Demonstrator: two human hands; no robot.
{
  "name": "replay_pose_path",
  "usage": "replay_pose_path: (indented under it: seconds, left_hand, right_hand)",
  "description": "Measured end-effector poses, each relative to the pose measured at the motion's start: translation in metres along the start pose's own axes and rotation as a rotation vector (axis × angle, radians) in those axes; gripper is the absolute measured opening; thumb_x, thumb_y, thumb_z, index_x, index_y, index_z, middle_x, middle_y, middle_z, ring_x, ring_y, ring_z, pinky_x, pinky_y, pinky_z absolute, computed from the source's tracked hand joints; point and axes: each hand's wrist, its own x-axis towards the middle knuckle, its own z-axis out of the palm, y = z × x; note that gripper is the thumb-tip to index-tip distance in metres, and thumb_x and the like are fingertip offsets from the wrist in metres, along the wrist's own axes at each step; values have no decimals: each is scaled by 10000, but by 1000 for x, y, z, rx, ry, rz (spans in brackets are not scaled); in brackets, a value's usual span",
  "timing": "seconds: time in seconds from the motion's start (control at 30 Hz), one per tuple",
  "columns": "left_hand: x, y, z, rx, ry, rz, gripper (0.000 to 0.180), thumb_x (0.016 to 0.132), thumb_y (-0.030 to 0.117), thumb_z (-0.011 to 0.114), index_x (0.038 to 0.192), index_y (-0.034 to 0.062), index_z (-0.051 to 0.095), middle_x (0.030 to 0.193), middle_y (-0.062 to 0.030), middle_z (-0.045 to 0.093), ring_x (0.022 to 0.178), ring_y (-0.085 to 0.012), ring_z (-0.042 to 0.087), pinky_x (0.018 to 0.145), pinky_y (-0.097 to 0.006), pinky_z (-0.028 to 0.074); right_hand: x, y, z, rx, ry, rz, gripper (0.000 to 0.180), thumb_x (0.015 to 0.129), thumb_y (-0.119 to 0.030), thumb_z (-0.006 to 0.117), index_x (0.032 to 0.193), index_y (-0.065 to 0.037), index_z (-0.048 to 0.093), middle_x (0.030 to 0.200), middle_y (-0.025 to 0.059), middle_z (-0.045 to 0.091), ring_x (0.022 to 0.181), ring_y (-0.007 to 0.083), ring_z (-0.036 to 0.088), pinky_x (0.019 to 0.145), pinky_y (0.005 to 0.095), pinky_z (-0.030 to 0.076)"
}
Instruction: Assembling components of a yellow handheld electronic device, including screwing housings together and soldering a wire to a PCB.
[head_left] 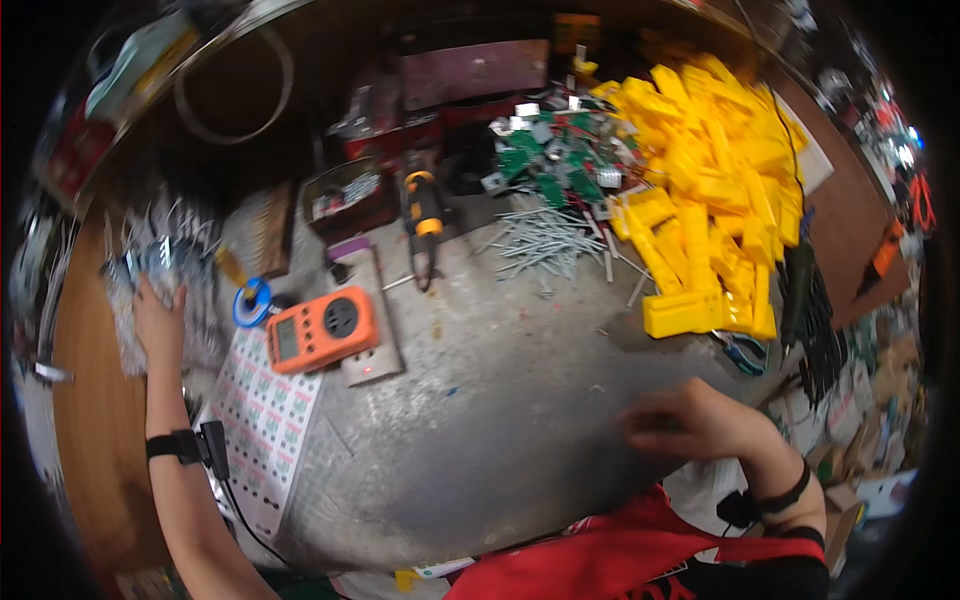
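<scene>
My left hand (160, 318) reaches to the far left and rests on a pile of clear plastic bags (205, 335). Its thumb stands apart from the fingers, and nothing shows gripped in it. What the bags contain is hard to make out; whitish strands stick up from them. Over the bare grey tabletop at the right hovers my right hand (690, 420), smeared by motion, with no object visible in it. Nearest to it lie a heap of yellow plastic casings (715, 200) and blue-handled pliers (742, 352).
An orange meter (322, 330) leans on a power strip (375, 365), beside a sheet of stickers (262, 420) and a blue spool (252, 302). Further back lie a black-and-orange screwdriver (423, 215), long screws (545, 243), green circuit boards (555, 155) and a parts box (348, 200).
</scene>
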Motion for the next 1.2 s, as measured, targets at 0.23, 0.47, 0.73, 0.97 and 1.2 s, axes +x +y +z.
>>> replay_pose_path:
  seconds: [0.23,0.47,0.73,0.97,1.2]
  left_hand:
    - [7,1,13,-86,119,-123,790,835,369,728,1491,130,359,1303,-288,523,1174,-484,514,983,-527,425]
    - [-56,84,-127,-467,322,108,745,769,100,758,1447,102,447,1349,-229,506,1263,-409,459,1074,-480,352]
    - [-298,198,-213,-443,-556,756,828,712,304,804,1454,160,468,1518,-239,334,1389,-451,314,1117,-581,304]
    - [-273,277,-238,-758,-744,804,929,614,330,874,1413,79,472,1392,-221,421,1278,-453,394,1041,-566,344]
    - [-298,319,-220,-851,-740,670,762,670,268,822,1320,9,520,1058,-171,582,999,-361,559,884,-444,441]
  right_hand:
    - [93,-2,-35,-233,333,-377,195,832,-177,625,966,-62,708,842,169,697,785,358,677,716,446,534]
    - [263,-26,-68,-739,529,-125,184,802,-137,632,921,-62,751,975,158,727,955,331,700,803,434,562]
    - [316,-30,-53,-1012,495,-52,221,868,-180,625,1042,-162,760,1090,50,727,1050,215,684,804,357,544]
    - [186,-30,-74,-678,860,-465,174,776,-188,639,850,-60,730,853,153,697,805,333,687,717,453,546]
    - [14,38,1,-24,466,-104,102,879,-93,662,911,-2,629,680,95,645,622,174,660,563,304,490]
